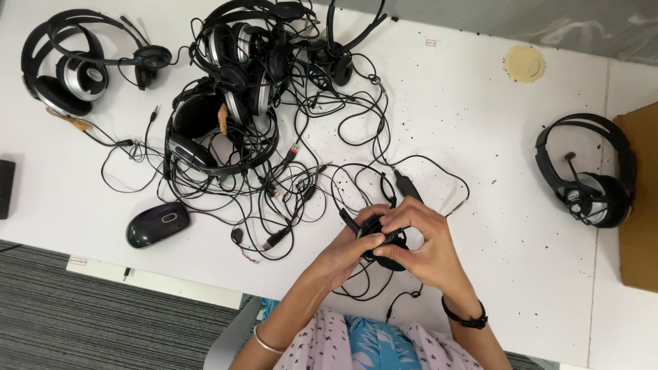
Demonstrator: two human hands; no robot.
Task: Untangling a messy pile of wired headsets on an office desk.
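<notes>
Both my hands meet over the near edge of a white table. My left hand and my right hand together grip a small black headset piece with thin black cables trailing from it. My right wrist wears a black band, my left a thin bangle. The piece's exact shape is mostly hidden by my fingers.
A tangled pile of black and silver headsets with wires lies at the back centre. Another headset sits far left, one more at right. A black mouse rests near the left edge. A brown board is far right.
</notes>
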